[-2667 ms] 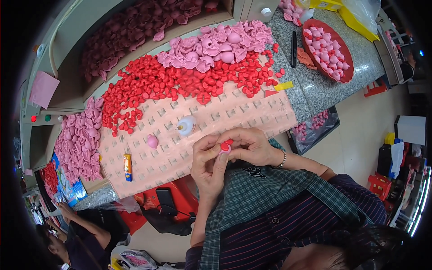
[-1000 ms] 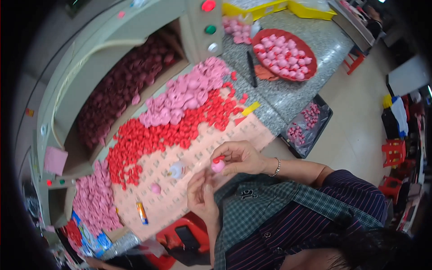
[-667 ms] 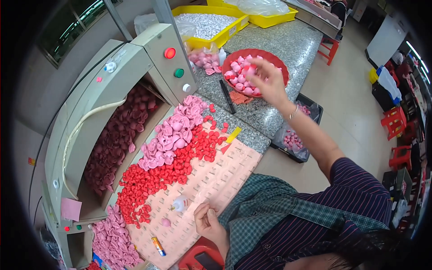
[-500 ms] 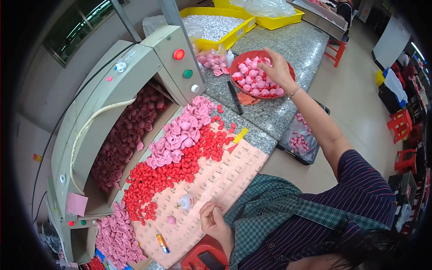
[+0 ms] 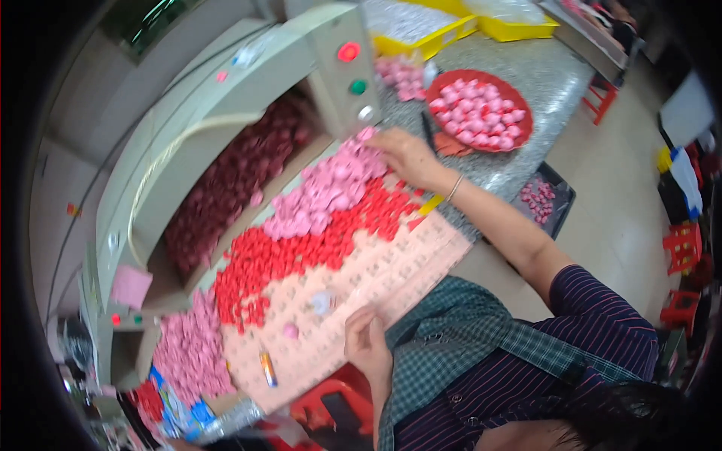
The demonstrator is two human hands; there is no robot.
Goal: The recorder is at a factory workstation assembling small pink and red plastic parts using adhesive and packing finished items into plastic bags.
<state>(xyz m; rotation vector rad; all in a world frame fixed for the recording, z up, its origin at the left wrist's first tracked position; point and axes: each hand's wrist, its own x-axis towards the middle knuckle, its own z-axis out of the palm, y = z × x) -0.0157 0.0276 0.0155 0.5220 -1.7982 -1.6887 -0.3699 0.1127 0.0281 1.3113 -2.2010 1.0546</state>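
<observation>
My right hand [image 5: 410,156] reaches to the upper end of a pile of pink, ruffled pieces [image 5: 327,197], its fingers stretched out and spread at the pile's edge. Close to my body, my left hand [image 5: 366,342] is held over the near edge of the pink patterned mat [image 5: 346,289], with thumb and fingers together; anything between them is hidden. Small red pieces [image 5: 301,252] lie in a wide band along the pink pile. On the mat are a small clear bottle [image 5: 322,303], a single pink ball [image 5: 290,330] and an orange-and-blue tube [image 5: 268,369].
A red bowl [image 5: 524,124] of pink balls with red parts stands on the granite table [image 5: 553,83]. Behind the piles is a grey machine [image 5: 226,83] with more pink pieces in its opening. Another pink pile [image 5: 188,349] lies at left, and a red stool [image 5: 312,410] stands below the mat.
My right hand has left the red bowl and come down to the upper end of the pink pile. My left hand stays near the mat's edge. The whole view has shifted.
</observation>
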